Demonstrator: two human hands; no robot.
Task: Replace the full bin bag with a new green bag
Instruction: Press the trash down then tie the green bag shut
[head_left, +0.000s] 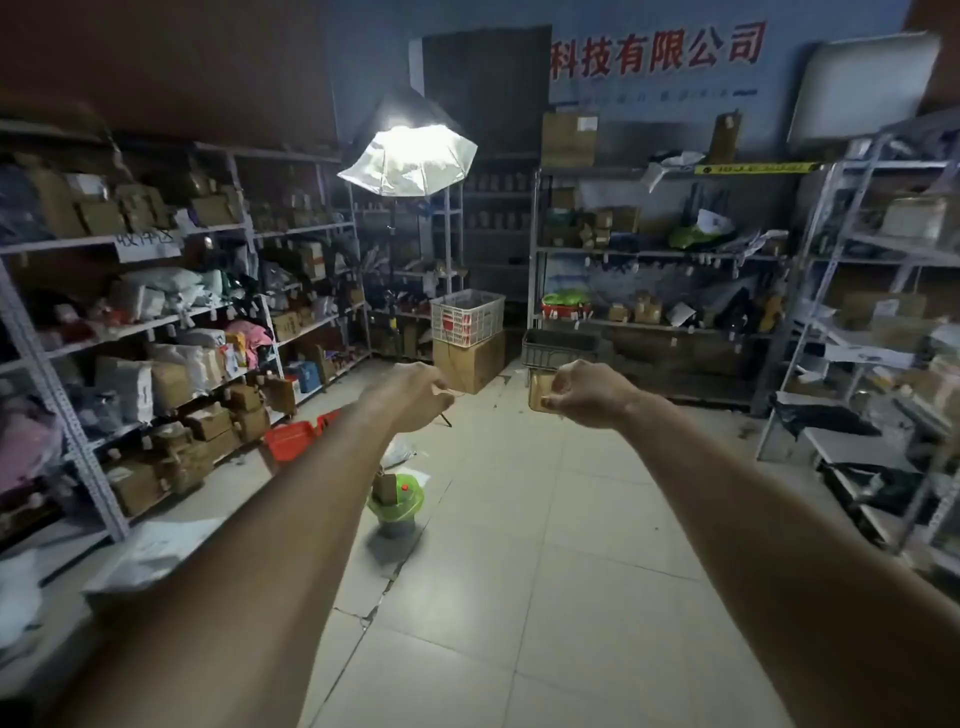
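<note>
Bin (396, 512) sits lower centre of frame, below and nearer the left hand (410, 395); both hands curled closed, right hand (587, 395) too, holding nothing visible.

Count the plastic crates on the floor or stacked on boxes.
3: white crate atop the cardboard box, dark crate just right of it, red crate by the left shelving. More may hide on shelves.

Two bare forearms enter from the lower corners of the frame — no sleeves, watch, bracelet or gloves show on either. The left hand (410, 395) and right hand (587, 392) sit near mid-frame — both ungloved, with no rings visible, fingers blurred.
</note>
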